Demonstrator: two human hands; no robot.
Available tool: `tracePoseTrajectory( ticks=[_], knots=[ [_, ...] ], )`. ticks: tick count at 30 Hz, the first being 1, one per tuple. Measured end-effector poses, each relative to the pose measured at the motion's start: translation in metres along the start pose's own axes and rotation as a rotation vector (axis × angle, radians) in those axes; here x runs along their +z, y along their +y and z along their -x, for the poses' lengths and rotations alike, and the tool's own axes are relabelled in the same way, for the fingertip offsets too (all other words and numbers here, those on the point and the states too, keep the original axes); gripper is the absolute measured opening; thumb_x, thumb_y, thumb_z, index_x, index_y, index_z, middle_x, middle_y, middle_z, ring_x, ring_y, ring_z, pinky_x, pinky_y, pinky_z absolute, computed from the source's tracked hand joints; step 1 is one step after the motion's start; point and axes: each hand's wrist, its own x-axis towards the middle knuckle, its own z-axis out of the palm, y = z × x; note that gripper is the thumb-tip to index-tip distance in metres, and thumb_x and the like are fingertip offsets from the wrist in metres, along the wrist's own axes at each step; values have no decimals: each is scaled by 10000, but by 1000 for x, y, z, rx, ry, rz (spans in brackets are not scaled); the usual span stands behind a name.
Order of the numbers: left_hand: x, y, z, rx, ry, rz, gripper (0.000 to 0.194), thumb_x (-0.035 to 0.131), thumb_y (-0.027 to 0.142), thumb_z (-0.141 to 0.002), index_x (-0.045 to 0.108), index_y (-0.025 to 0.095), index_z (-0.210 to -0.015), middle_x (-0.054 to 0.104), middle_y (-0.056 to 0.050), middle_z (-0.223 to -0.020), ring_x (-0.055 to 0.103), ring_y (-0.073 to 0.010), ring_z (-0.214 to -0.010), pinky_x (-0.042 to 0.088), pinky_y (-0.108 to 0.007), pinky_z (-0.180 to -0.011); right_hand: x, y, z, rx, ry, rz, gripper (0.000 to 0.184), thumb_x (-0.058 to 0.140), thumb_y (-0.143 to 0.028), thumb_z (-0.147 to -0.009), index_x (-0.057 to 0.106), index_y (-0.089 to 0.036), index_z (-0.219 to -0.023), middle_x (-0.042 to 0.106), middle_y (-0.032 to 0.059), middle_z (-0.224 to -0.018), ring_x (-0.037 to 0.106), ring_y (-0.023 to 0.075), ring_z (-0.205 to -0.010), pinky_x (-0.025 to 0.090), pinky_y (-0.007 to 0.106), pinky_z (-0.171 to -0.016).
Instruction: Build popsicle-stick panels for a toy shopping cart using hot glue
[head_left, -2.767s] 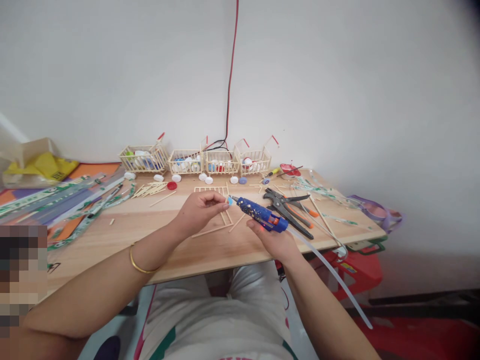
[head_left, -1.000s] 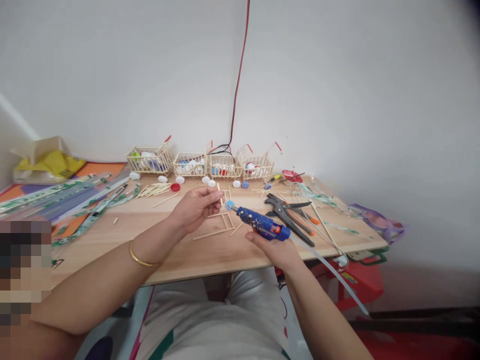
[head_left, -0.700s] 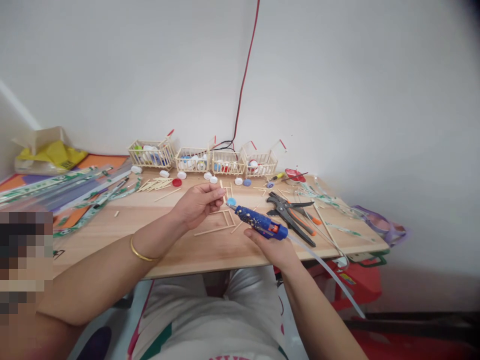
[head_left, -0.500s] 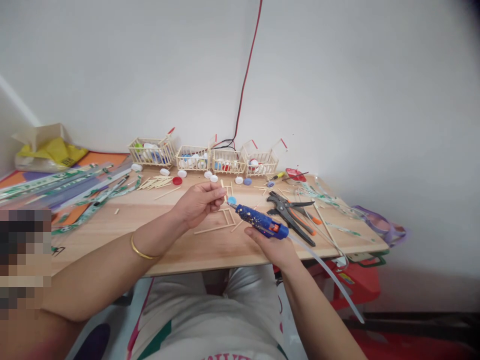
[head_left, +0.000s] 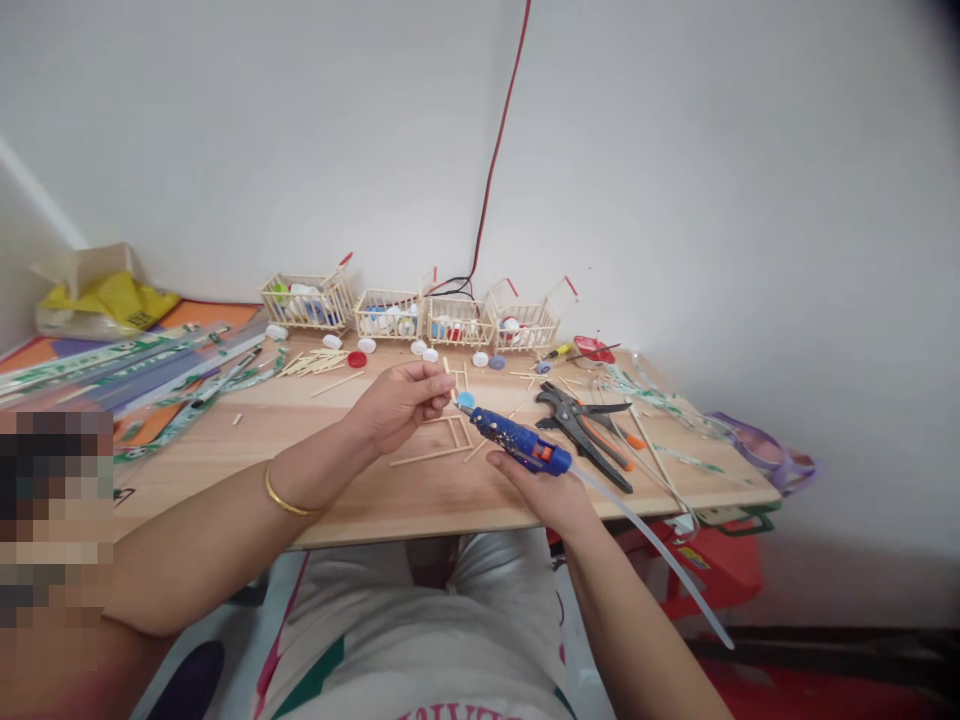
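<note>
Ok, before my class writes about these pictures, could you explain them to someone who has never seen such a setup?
There is no machine: a person works with two bare hands. One camera, worn on the head, looks forward and down. The left hand pinches a stick. The right hand holds a blue glue gun, its tip near the stick. On the table lie a wooden frame, pliers and a red cap. Four little carts stand in a row by the wall.
</note>
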Motion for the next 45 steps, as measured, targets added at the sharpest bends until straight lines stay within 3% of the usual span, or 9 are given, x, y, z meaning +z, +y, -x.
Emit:
tracePoseTrajectory(
  ticks=[5, 10, 14, 19, 24, 28, 32, 35, 45],
  knots=[
    [-1, 1, -1, -13, -10, 41, 239, 792, 288, -620, 630, 118, -661, 520, 20, -584, 432, -40, -527, 321, -175, -482, -8, 28, -12, -106, 28, 284, 302, 612, -489, -741, 543, -195, -728, 573, 1, -703, 553, 167, -656, 426, 276, -632],
    [-3, -1, -3, -34, -4, 78, 244, 802, 290, -611, 683, 109, -722, 551, 7, -636, 450, -35, -550, 347, -168, -497, -46, 57, -41, -186, 121, 590, 232, 585, -313, -777, 553, -156, -945, 560, 106, -969, 556, 222, -837, 428, 326, -729],
    [-5, -3, -4, -45, 24, 73, 264, 806, 301, -610, 710, 111, -766, 559, 4, -638, 467, -36, -565, 374, -164, -520, -74, 76, -70, -192, 33, 613, 310, 641, -336, -741, 581, -141, -974, 572, 78, -921, 537, 223, -883, 421, 327, -795],
    [-7, -5, -6, -58, 42, 32, 291, 816, 296, -588, 705, 101, -774, 554, 6, -624, 475, -39, -563, 373, -159, -514, -83, 89, -77, -123, -39, 667, 326, 643, -291, -746, 604, -129, -1026, 584, 117, -1005, 541, 225, -922, 414, 331, -831],
    [-7, -7, -8, -65, 88, -3, 265, 830, 254, -541, 646, 109, -667, 561, 12, -593, 471, -43, -530, 356, -160, -491, -76, 64, -53, -83, 256, 817, 332, 679, -279, -699, 641, -161, -1007, 551, 174, -1155, 490, 335, -1038, 374, 447, -856],
    [-6, -11, -10, -75, 102, -11, 277, 835, 253, -518, 617, 116, -618, 556, 16, -583, 470, -49, -531, 357, -167, -492, -48, 24, -49, -303, 170, 358, 149, 544, -286, -821, 649, -183, -799, 645, 70, -845, 556, 208, -854, 405, 330, -790],
    [-5, -14, -9, -73, 81, 19, 270, 837, 244, -515, 631, 118, -638, 527, 31, -581, 457, -47, -544, 346, -172, -497, -6, -3, -59, -223, -121, -71, 206, 579, -368, -793, 656, -177, -791, 639, 17, -743, 530, 145, -672, 393, 273, -648],
    [-4, -15, -8, -89, 73, 20, 269, 840, 247, -512, 639, 121, -641, 540, 28, -598, 466, -47, -558, 348, -180, -510, 13, -9, -67, -114, -228, -255, 246, 606, -409, -766, 662, -173, -809, 627, -2, -748, 515, 125, -666, 379, 260, -656],
    [-3, -15, -6, -109, 64, 16, 281, 847, 235, -482, 625, 125, -613, 571, 17, -597, 499, -58, -563, 360, -195, -539, 10, -8, -80, 53, -431, -496, 245, 712, -390, -667, 631, -171, -743, 470, -68, -585, 333, 68, -537, 247, 238, -551]
  ],
)
